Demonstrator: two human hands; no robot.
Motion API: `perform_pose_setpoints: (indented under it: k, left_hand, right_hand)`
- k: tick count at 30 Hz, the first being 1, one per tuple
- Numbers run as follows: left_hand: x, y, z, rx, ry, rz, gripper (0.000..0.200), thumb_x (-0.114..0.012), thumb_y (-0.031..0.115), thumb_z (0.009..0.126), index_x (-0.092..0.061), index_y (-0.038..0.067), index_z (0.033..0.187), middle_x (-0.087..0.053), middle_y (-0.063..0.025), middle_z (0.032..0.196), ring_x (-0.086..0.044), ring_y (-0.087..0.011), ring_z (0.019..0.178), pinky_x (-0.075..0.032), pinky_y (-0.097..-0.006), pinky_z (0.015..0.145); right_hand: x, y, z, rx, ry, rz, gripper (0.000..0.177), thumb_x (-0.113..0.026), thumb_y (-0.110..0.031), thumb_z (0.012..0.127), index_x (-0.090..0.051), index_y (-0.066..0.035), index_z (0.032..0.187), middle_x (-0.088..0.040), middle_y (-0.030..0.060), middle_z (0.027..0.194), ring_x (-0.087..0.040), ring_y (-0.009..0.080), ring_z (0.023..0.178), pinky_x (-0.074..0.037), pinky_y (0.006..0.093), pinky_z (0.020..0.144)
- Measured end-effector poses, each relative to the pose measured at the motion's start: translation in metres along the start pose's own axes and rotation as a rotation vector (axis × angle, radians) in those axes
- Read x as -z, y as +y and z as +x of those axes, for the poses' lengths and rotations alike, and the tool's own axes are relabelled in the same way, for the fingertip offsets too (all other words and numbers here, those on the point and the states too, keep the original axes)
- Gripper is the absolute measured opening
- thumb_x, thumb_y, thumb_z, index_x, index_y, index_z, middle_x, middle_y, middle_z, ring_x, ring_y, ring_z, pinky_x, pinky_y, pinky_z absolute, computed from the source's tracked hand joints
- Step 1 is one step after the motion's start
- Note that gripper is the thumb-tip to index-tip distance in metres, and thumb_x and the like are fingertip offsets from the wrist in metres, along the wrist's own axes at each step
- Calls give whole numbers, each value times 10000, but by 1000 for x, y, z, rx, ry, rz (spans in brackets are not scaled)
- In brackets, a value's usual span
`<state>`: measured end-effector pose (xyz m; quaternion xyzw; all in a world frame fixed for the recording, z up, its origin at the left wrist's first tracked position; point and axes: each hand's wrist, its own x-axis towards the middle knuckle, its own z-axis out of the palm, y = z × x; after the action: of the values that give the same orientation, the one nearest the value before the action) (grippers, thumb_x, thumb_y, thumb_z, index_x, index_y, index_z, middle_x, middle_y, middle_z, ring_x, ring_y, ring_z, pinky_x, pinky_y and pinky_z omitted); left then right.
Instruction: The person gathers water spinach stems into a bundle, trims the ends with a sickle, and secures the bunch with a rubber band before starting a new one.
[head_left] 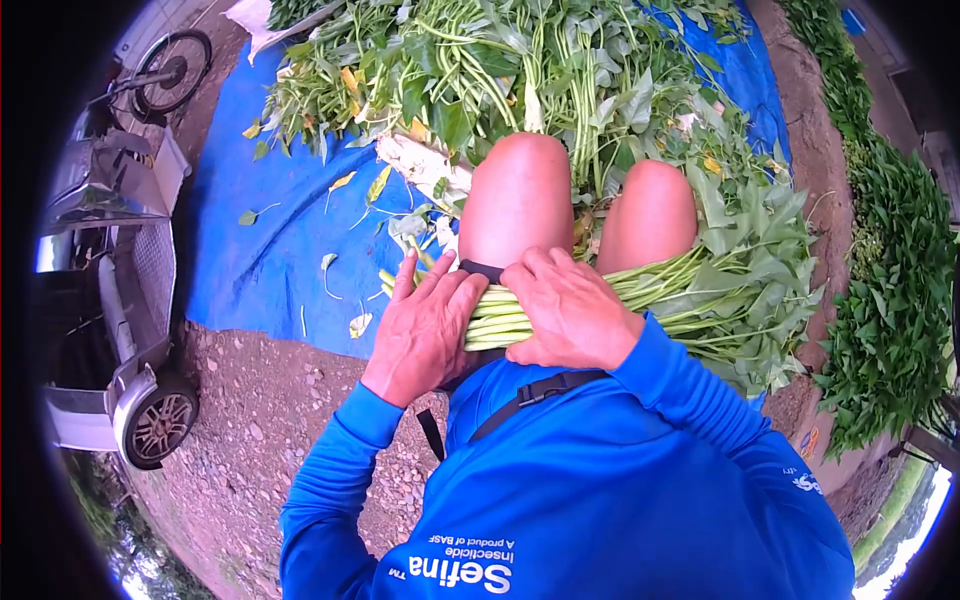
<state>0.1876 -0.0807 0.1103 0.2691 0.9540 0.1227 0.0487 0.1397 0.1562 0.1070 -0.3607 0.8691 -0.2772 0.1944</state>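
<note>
A bundle of water spinach [500,318] lies across my lap, its pale green stems to the left and its broad leaves to the right. My right hand [570,310] is closed over the middle of the stems, thumb on the near side. Near the cut ends, my left hand [425,320] grips the same bundle, with its fingers over the stems. The undersides of both hands are hidden. Beyond my bare knees [517,195] rises a large heap of loose water spinach [470,70].
A blue tarp [270,240] lies under the heap, with stray leaves scattered on it. Gravelly ground [270,400] surrounds it. A vehicle with a wheel [160,420] stands at left, below a bicycle-type wheel [172,72]. More piled greens [885,290] line the right side.
</note>
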Motion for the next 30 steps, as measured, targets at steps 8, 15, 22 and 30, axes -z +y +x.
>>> perform_pose_setpoints:
  k: [8,15,22,30]
  left_hand:
    - [25,-29,54,-225,-161,19,579,-864,183,692,-574,114,1189,-686,-105,919,-716,-353,927,-512,-488,955]
    - [51,-30,130,-435,-32,226,547,-871,180,694,-592,137,1162,-689,-70,1017,-694,-298,1062,-490,-464,1028]
    - [29,-51,141,-431,-21,218,629,-913,241,656,-564,117,1164,-686,-79,1110,-652,-303,1222,-369,-538,1243]
    - [53,34,68,39,-148,-631,505,-910,319,849,-687,22,1192,-749,-153,1087,-737,-228,1030,-585,-373,963]
  right_hand:
    - [0,8,-9,-68,59,-76,627,-832,-182,753,-514,-1,1262,-660,233,1107,-674,450,1046,-560,547,909]
    - [35,24,-8,-212,254,-91,550,-808,-107,764,-472,-21,1190,-680,257,988,-681,487,911,-555,558,828]
    - [3,37,12,-279,337,-194,510,-792,-125,817,-463,-16,1191,-702,268,942,-731,486,868,-581,565,819]
    - [83,47,9,-460,108,318,687,-790,-113,707,-508,11,1321,-746,220,893,-771,335,832,-598,461,799]
